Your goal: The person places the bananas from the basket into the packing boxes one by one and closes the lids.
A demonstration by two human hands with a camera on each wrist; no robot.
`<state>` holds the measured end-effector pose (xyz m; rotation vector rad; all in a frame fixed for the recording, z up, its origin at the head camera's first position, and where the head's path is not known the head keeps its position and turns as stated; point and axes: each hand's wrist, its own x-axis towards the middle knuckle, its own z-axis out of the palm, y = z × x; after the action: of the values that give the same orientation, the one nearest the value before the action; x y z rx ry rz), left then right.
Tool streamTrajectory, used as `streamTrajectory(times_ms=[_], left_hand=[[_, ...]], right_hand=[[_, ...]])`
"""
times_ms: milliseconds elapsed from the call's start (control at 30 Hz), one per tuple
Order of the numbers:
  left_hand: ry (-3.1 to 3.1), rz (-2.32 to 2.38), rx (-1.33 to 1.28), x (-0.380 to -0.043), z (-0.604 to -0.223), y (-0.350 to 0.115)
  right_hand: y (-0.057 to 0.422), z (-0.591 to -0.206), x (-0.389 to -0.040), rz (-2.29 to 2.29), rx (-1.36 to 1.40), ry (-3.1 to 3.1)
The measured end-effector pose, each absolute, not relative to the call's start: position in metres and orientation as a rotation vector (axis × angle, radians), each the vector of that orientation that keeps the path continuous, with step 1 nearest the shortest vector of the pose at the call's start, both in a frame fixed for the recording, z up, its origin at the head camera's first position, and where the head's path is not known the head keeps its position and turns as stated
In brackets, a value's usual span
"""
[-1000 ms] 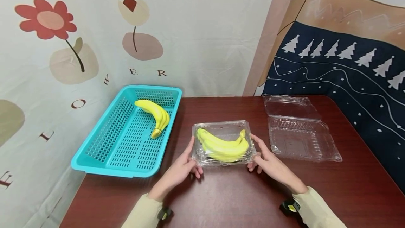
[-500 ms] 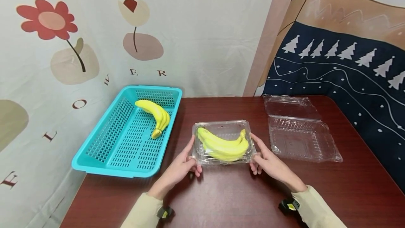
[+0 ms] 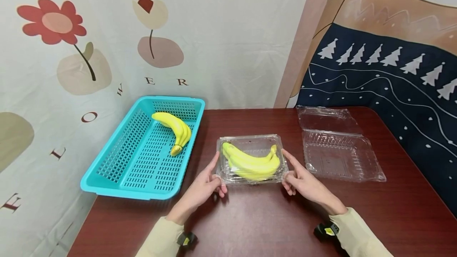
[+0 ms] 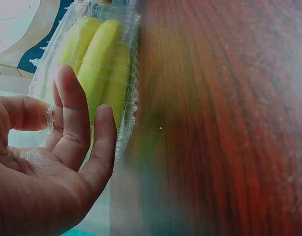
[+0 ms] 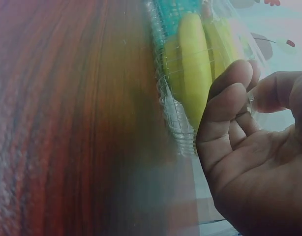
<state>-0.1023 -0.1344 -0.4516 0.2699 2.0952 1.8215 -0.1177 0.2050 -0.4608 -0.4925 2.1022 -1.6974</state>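
A lidded clear plastic clamshell container [image 3: 246, 140] with a bunch of yellow bananas [image 3: 251, 163] inside is in the middle of the head view. At its near left corner my left hand [image 3: 200, 189] pinches the rim, index finger stretched along the side. My right hand [image 3: 310, 185] grips the near right corner the same way. The left wrist view shows the thumb and a finger of the left hand [image 4: 67, 152] meeting at the plastic edge. In the right wrist view, the right hand [image 5: 249, 162] pinches a clear tab between thumb and fingers.
On the left a turquoise slotted basket [image 3: 143, 173] holds another bunch of bananas [image 3: 175, 128]. A second clear clamshell [image 3: 339, 158] lies unfolded on the right of the dark red table [image 3: 257, 225]. Printed cloth [image 3: 232, 43] hangs behind the table.
The container stays almost in place, and both hands keep their hold at its corners. The lower fingers of the hands have drawn in slightly. Basket and unfolded clamshell are unmoved.
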Motion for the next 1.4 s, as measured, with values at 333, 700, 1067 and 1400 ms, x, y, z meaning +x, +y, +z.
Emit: streamTrajectory(times_ms=[333, 700, 1067, 1400], left_hand=[[2.124, 1.798, 0.273, -0.103, -0.452, -0.135], [2.184, 1.799, 0.213, -0.102, -0.452, -0.131], [2.396, 1.679, 0.126, -0.101, -0.453, -0.129], [2.706, 1.542, 0.143, -0.091, -0.45, -0.127]], right_hand=[[0.206, -0.459, -0.117, -1.714, -0.538, 2.075], [0.204, -0.461, -0.117, -1.706, -0.512, 2.153], [0.203, -0.462, -0.113, -1.615, -0.395, 2.43], [0.199, -0.461, -0.106, -1.612, -0.354, 2.571]])
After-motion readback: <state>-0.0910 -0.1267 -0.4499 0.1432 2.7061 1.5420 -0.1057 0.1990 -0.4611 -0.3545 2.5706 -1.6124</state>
